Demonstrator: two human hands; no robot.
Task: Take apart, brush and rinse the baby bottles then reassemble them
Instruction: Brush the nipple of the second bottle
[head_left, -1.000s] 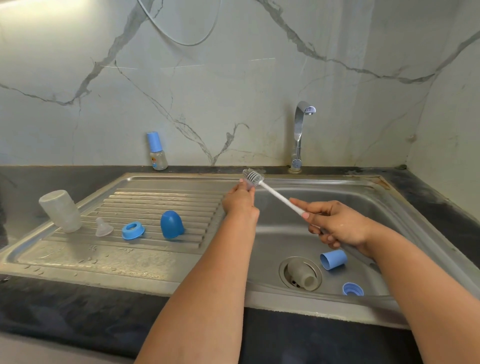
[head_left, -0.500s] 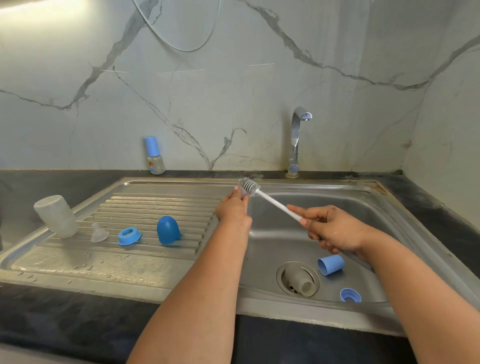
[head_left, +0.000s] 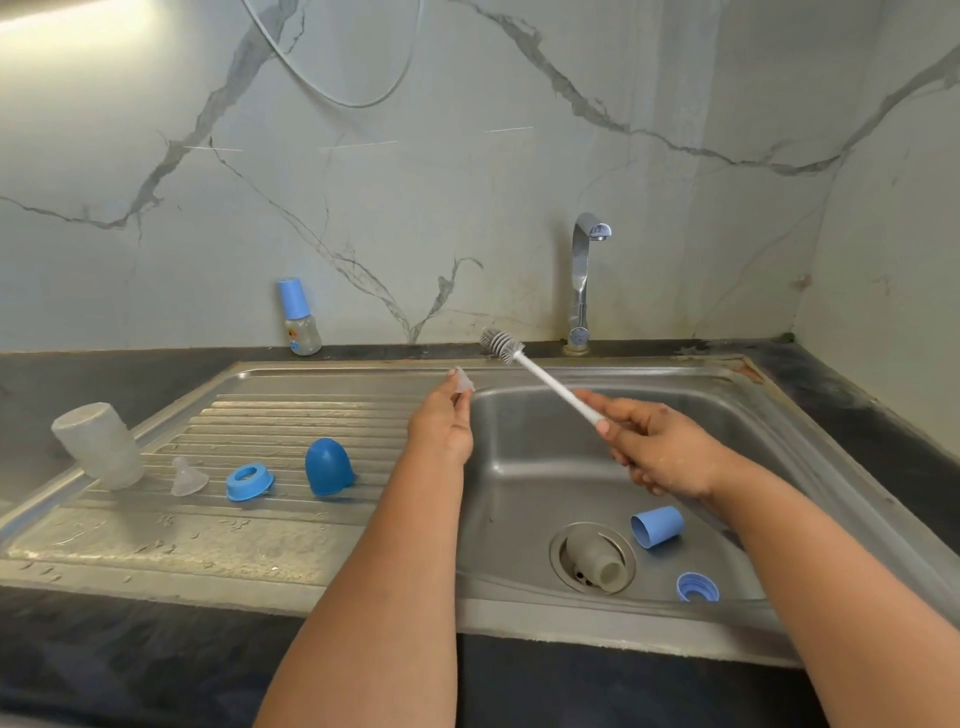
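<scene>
My left hand (head_left: 441, 421) pinches a small clear teat (head_left: 462, 380) above the sink's dividing edge. My right hand (head_left: 657, 447) grips the white handle of a bottle brush (head_left: 524, 364), whose grey bristle head sits just right of the teat, apart from it. In the basin lie a clear bottle body (head_left: 595, 564) on the drain, a light blue cap (head_left: 657, 526) and a blue collar ring (head_left: 697, 587). On the drainboard rest an upturned bottle (head_left: 98, 447), another teat (head_left: 188, 477), a blue ring (head_left: 249, 482) and a dark blue dome cap (head_left: 328, 466).
A small assembled bottle (head_left: 298, 319) with a blue cap stands on the dark counter by the wall. The tap (head_left: 584, 280) rises behind the steel sink (head_left: 519, 467), with no water running. A marble wall closes the back and right.
The brush head has drawn away from the teat in my left hand and now sits to its right. Both hands stay above the basin's left edge.
</scene>
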